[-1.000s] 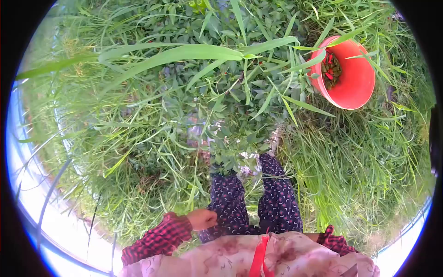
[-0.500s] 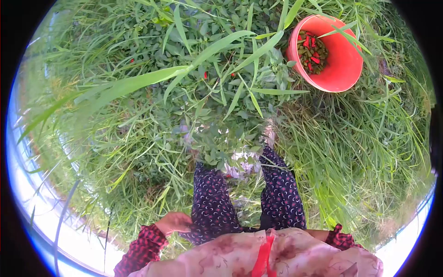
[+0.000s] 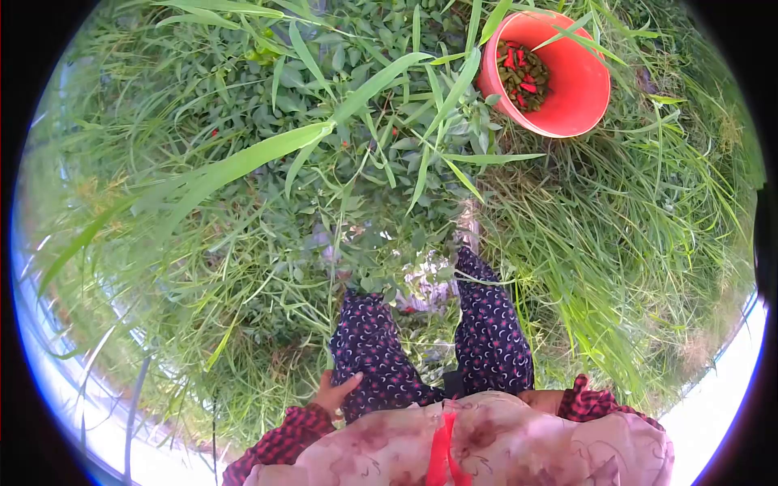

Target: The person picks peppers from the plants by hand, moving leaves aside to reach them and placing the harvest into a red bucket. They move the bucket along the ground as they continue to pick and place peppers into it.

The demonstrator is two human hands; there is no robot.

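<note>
I stand in tall grass, looking down my patterned dark trousers [image 3: 486, 332]. My left hand [image 3: 334, 391] hangs by my left thigh with the fingers loosely apart and nothing in it. Of my right hand [image 3: 536, 398] only a sliver shows beside the red checked cuff [image 3: 596, 402], so its fingers cannot be read. A red bucket [image 3: 577, 85] sits in the grass far ahead to the right, holding green and red chillies [image 3: 520, 74]. Leafy chilli plants [image 3: 356, 162] with a few small red fruits grow in front of my feet.
Long grass blades [image 3: 243, 166] arch across the plants at the left and centre. Dense grass [image 3: 632, 243] fills the right side below the bucket. A pale sandal [image 3: 468, 227] shows at my right foot.
My left hand has dropped from a closed fist at the hip to a loose hand beside the thigh. The view has shifted, so the bucket now sits higher and further left.
</note>
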